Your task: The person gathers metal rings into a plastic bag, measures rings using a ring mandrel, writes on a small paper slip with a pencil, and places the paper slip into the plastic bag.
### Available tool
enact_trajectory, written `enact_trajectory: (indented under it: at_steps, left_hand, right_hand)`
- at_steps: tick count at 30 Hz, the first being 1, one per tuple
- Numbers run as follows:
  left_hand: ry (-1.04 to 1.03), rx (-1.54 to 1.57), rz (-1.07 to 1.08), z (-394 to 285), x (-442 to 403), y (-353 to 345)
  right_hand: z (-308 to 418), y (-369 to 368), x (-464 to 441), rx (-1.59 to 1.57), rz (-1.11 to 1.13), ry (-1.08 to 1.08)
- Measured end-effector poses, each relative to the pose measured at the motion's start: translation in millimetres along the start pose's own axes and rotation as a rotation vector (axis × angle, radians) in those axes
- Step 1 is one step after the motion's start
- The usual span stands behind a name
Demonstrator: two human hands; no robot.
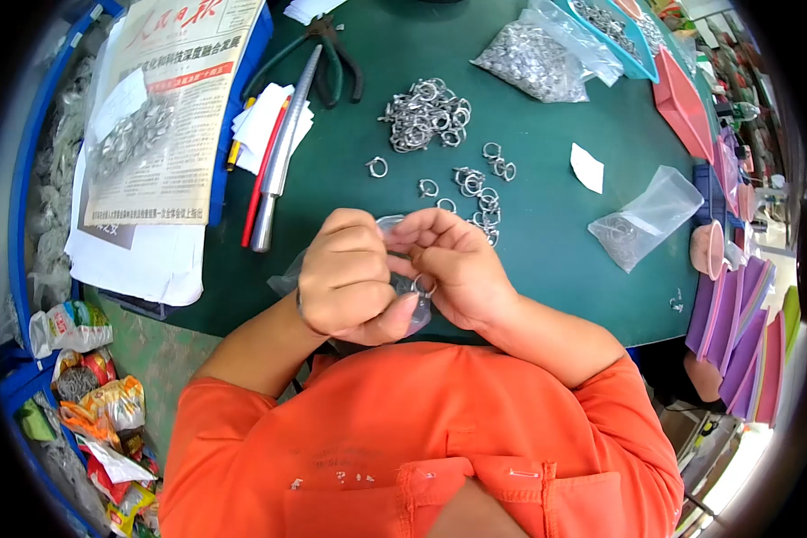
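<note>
My left hand (348, 282) is closed at the table's front edge, its fingers curled and its thumb pointing at a small silver ring (423, 285). Touching it on the right is my right hand (457, 269), fingers bent and pinched together beside the ring. A clear plastic bag (287, 280) shows behind and between the hands; which fingers grip it is partly hidden. Beyond them, loose silver rings (484, 204) lie scattered on the green table (332, 161), with a larger pile of rings (426, 115) farther back.
Left of the rings lie a metal ring rod (282, 152), a red pencil (262, 184), pliers (327, 54) and a newspaper (175, 108). To the right are a filled plastic bag (538, 58), a smaller bag (646, 220), white paper (587, 168) and a pink tray (681, 103).
</note>
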State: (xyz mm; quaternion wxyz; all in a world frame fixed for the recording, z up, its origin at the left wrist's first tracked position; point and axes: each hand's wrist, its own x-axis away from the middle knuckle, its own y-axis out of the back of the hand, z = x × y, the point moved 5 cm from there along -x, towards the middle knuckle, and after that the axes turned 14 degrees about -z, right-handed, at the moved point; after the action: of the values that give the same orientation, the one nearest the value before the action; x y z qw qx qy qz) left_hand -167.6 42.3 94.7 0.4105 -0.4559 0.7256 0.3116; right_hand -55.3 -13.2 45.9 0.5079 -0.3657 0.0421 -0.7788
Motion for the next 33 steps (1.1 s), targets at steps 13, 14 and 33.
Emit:
enact_trajectory:
  at_steps: [13, 14, 33]
  left_hand:
    - [0.021, 0.006, -0.004, 0, 1, -1]
    - [0.020, 0.004, -0.001, 0, 2, -1]
    - [0.087, 0.030, -0.013, 7, 3, -4]
  right_hand:
    - [54, 27, 4, 0.225, -0.070, 0.500]
    - [67, 52, -5, 0.379, -0.196, 0.580]
    - [70, 156, -11, -0.032, -0.067, 0.335]
